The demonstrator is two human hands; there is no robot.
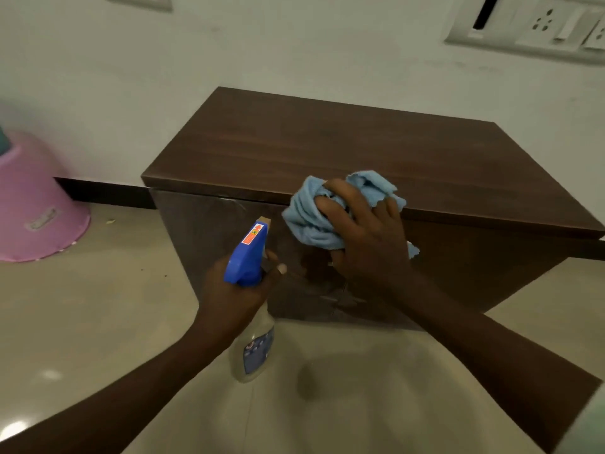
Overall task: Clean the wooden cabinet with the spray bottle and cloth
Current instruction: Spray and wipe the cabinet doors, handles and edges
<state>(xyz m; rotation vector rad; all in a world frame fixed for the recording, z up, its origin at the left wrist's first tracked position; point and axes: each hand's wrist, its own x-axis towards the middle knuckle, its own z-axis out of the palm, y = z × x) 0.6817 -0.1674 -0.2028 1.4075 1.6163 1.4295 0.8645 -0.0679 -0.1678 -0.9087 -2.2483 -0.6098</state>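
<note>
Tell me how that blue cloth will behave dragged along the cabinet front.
Probably floppy: the blue cloth bunches in folds under the right hand. Likely light, and loose corners may trail or snag on the wooden cabinet top edge.

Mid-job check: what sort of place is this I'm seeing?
Most likely a room in a home: a low wooden cabinet stands against a plain white wall, a socket panel is set in that wall, and a pink plastic tub sits on the glossy floor.
</note>
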